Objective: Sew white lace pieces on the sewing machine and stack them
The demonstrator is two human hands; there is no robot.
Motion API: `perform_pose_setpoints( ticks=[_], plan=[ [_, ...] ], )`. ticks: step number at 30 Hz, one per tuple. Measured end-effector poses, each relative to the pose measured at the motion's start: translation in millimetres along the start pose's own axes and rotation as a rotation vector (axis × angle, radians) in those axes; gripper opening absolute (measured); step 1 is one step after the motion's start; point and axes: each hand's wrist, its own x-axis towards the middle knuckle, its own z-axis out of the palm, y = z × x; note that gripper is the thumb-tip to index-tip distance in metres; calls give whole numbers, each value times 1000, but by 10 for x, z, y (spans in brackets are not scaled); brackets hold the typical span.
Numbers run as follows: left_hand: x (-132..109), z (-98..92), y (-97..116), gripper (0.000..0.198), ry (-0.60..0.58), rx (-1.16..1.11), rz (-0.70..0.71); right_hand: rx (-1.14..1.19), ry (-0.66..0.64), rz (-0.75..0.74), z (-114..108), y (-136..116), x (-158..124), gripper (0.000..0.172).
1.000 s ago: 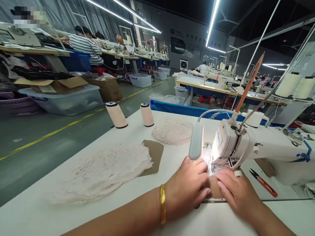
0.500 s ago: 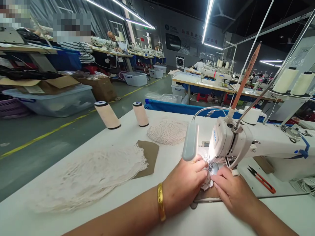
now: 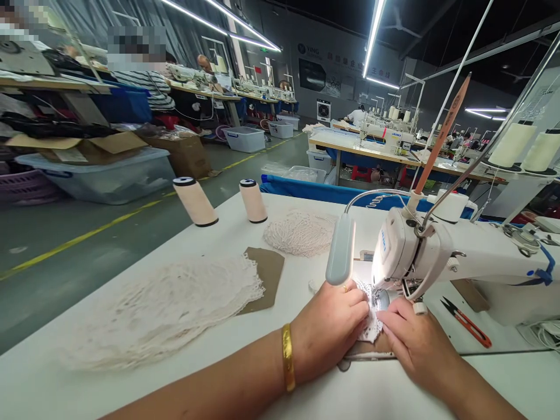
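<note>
A white sewing machine point(image 3: 476, 239) stands at the right, its lamp point(image 3: 341, 251) lighting the needle area. Under the needle lies a piece of white lace point(image 3: 370, 329). My left hand point(image 3: 335, 321), with a gold bangle at the wrist, presses on the lace's left side with curled fingers. At its right edge, my right hand point(image 3: 415, 332) pinches the lace beside the presser foot. Part of the lace is hidden under my left hand. To the left, a stack of white lace pieces point(image 3: 170, 315) rests on brown card point(image 3: 273, 274).
Beyond the stack stand two peach thread cones point(image 3: 195, 202) point(image 3: 253, 202) and a netted lace heap point(image 3: 301, 233). Orange-handled thread snips point(image 3: 468, 324) lie right of my right hand. Plastic bins point(image 3: 245, 139) and a co-worker in stripes point(image 3: 144, 87) are across the aisle.
The lace under the needle has shifted a little, and more of it shows below and left of my hands. Both hands stay nearly in place. The whole view has shifted slightly.
</note>
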Motion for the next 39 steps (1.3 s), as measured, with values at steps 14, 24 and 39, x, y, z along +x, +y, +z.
perform_pose_setpoints(
  ticks=[14,24,39],
  plan=[
    [-35,64,-10,24,31,-62,8,-37,57,-33,-9,-11,11,31],
    [-46,68,-3,24,24,-60,0,-11,66,-13,12,-4,7,31],
    [-109,122,33,19,80,-85,113,-30,58,-15,49,29,-46,28]
  ],
)
